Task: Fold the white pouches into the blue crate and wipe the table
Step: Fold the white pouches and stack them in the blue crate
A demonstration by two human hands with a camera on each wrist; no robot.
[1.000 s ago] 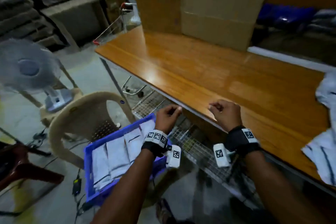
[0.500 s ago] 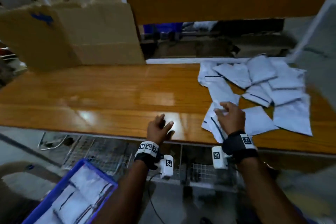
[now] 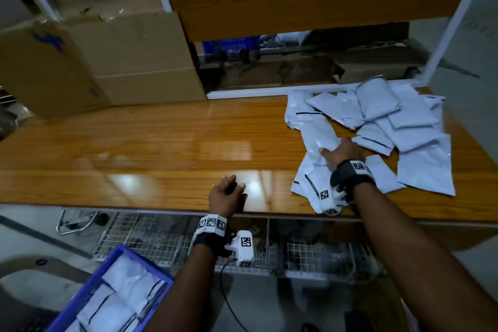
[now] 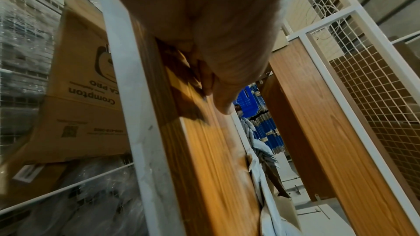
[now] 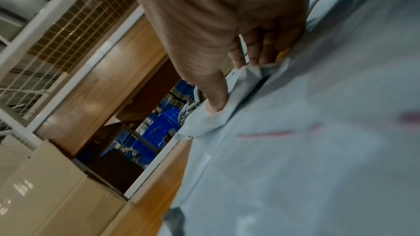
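Several white pouches (image 3: 390, 121) lie in a loose pile on the right of the wooden table (image 3: 161, 148). My right hand (image 3: 342, 149) lies on the pile's near-left part, and its thumb and fingers pinch the crumpled edge of one long white pouch (image 3: 318, 132). The right wrist view shows that hand (image 5: 240, 78) with the pouch (image 5: 295, 150) bunched between thumb and fingers. My left hand (image 3: 234, 187) rests on the bare table near its front edge, fingers loosely curled and holding nothing. The blue crate (image 3: 145, 263) stands low at the left, with folded pouches inside.
Large cardboard boxes (image 3: 107, 62) stand at the table's back left. A white-framed wooden shelf (image 3: 296, 8) hangs over the back edge, with blue crates (image 3: 229, 44) behind the opening. A wire mesh rack (image 3: 161, 234) runs under the table front.
The view swung from the crate on the left to the pouch pile. My right hand reached further into the pile and took hold of a pouch. The left hand settled at the table edge.
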